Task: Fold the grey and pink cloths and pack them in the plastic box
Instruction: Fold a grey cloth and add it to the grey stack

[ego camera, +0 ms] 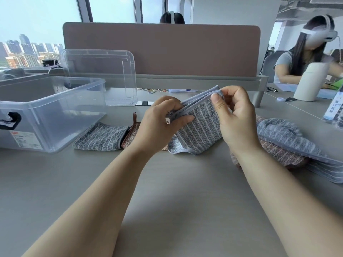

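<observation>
From the head camera, both hands are raised just above the grey table (176,191), holding one grey striped cloth (200,127) between them. The left hand (159,127) is closed on the cloth's left end, where the bound edges meet and a small white tag sticks out past the thumb. The right hand (235,117) pinches the upper right corner, thumb in front and fingers curled behind. The cloth is folded in layers, its doubled edge running from one hand up to the other, and its lower edge hangs down to touch the table between the wrists.

To the left of the left hand, a folded grey cloth (100,139) lies flat on the table, with a folded pink cloth (130,138) just beside it, partly hidden behind the left wrist. To the right, behind the right forearm, a loose pile of cloths (289,145) has a fluffy grey one on top and a pink striped one under it.

The clear plastic box (52,112) stands open at the far left, near the folded cloths. Its lid (100,76) leans upright against the desk divider (161,49) behind it.
</observation>
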Tool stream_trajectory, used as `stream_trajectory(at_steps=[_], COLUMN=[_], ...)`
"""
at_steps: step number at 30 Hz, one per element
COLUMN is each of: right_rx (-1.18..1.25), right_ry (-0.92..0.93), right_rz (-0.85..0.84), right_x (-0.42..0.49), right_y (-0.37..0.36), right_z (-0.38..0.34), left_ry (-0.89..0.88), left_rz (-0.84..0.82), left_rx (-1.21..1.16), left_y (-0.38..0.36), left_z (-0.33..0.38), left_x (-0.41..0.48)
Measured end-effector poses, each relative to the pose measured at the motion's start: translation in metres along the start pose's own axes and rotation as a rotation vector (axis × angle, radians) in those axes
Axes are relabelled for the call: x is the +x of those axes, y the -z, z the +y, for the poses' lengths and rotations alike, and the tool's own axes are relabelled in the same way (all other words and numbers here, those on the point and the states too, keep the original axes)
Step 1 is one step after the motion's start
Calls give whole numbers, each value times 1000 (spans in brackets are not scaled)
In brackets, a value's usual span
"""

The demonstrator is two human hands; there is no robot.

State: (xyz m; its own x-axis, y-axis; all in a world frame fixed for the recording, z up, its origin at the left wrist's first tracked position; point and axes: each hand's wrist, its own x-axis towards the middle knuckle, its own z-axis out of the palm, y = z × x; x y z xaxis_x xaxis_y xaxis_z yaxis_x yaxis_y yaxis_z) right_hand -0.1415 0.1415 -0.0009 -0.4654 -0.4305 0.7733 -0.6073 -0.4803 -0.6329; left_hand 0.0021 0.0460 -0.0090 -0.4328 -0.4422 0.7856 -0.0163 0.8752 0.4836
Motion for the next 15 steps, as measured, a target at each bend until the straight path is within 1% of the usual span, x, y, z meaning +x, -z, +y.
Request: stream_trajectory(at_steps=[4,9,13,15], right_rx=[-8,-7,37,73], right_ry=[1,-7,-50,-85], right_rz=[27,46,77,76], right_x=[1,1,2,2], right_y=[0,1,1,1], right_z=[-1,0,3,1], left_ry=[4,74,193,233], left_rz=[22,-49,-122,-95], left_rx=[-36,-103,-301,-352], left_y=[-1,0,1,1], left_z=[2,7,3,3], left_x=[1,0,0,0])
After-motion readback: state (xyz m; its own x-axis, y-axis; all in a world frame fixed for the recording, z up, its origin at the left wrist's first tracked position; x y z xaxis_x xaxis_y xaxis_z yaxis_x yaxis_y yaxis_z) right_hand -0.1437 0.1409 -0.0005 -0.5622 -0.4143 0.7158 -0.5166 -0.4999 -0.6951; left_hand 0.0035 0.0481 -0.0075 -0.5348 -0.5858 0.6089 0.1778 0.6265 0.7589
